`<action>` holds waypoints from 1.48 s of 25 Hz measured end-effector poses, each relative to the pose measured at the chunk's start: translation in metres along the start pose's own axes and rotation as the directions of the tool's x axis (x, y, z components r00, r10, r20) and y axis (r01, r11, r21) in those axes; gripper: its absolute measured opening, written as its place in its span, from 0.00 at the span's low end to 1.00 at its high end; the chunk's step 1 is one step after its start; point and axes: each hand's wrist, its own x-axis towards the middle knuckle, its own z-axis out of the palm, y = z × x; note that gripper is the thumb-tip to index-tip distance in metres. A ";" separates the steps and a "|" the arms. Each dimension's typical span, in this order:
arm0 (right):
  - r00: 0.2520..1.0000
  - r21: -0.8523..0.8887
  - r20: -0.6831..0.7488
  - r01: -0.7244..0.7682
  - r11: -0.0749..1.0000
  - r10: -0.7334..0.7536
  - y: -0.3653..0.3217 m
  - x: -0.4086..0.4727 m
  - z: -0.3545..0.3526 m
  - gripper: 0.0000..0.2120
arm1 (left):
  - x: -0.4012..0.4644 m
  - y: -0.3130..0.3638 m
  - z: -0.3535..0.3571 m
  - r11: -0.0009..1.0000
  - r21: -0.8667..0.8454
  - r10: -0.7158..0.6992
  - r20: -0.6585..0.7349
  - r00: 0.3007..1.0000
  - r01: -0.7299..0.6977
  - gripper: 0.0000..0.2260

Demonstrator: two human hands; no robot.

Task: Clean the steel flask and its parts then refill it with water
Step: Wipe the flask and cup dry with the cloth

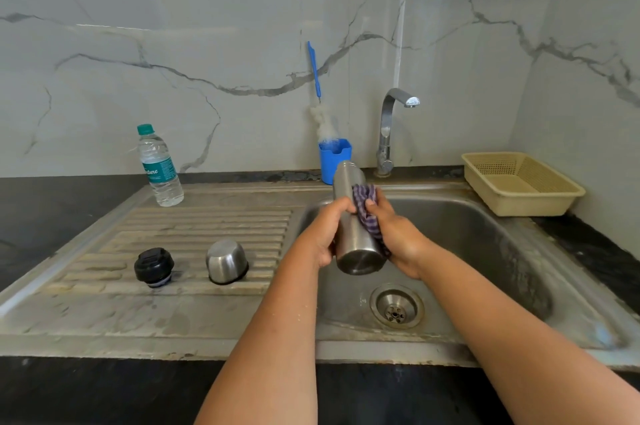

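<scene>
**Steel flask held over the sink**

Steel flask point(353, 227) is up in the air over the sink point(485, 234) bowl, its bottom tipped toward the person. The left hand point(327, 234) wraps its fingers around the flask. The right hand point(394, 234) holds a purple checked cloth point(365, 206) against the flask's side. On the draining board near the sink's front edge sit the black stopper point(154, 267) and the steel cup point(227, 262), upside down. A water bottle point(160, 166) stands at the back left corner.

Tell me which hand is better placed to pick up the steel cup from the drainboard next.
The left hand, probably. The steel cup lies upside down on the drainboard, on that hand's side. The right hand holds the cloth against the flask, farther away.
</scene>
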 end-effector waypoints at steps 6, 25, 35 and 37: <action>0.981 -0.084 -0.098 0.157 0.984 -0.165 -0.008 0.006 -0.027 0.25 | -0.003 -0.001 0.015 0.983 0.172 0.062 0.034 0.998 -0.067 0.19; 0.985 0.307 -0.158 0.113 0.945 -0.067 -0.021 0.009 -0.042 0.25 | -0.009 0.003 0.019 0.981 -0.075 0.190 0.128 0.973 -0.182 0.10; 0.956 -0.035 -0.134 0.258 0.966 -0.260 -0.016 0.003 -0.022 0.27 | -0.003 -0.007 0.019 0.830 0.469 0.358 -0.034 0.933 -0.301 0.33; 0.953 -0.035 -0.102 0.285 0.958 -0.287 -0.024 -0.004 -0.022 0.25 | -0.002 -0.008 0.018 0.853 0.391 0.380 -0.012 0.925 -0.346 0.34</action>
